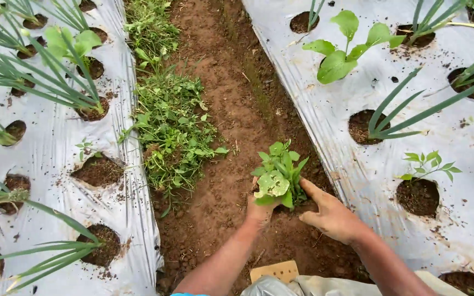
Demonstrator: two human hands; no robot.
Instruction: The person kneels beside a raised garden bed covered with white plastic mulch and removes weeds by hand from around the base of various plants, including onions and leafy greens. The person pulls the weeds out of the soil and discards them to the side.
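Nearest the viewer, a pale grey cloth bundle (303, 286) and a small tan perforated card (275, 271) lie at the bottom edge, between the two forearms. Just beyond, the left hand (260, 208) is closed around the base of a small clump of green leafy weeds (278, 174), which stands upright in the reddish-brown soil furrow (231, 109). The right hand (330, 215) lies loose and open on the soil just right of the clump, thumb pointing toward its stem, grasping nothing. The clump thus sits directly ahead of both hands, above the left fist. Farther up the furrow, a strip of low green weeds (174, 126) borders the left silver plastic mulch sheet (56, 142). The right silver plastic mulch sheet (325, 104) carries a broad-leaved green seedling (341, 55) and a narrow-leaved green onion plant (396, 115) in soil-filled holes.
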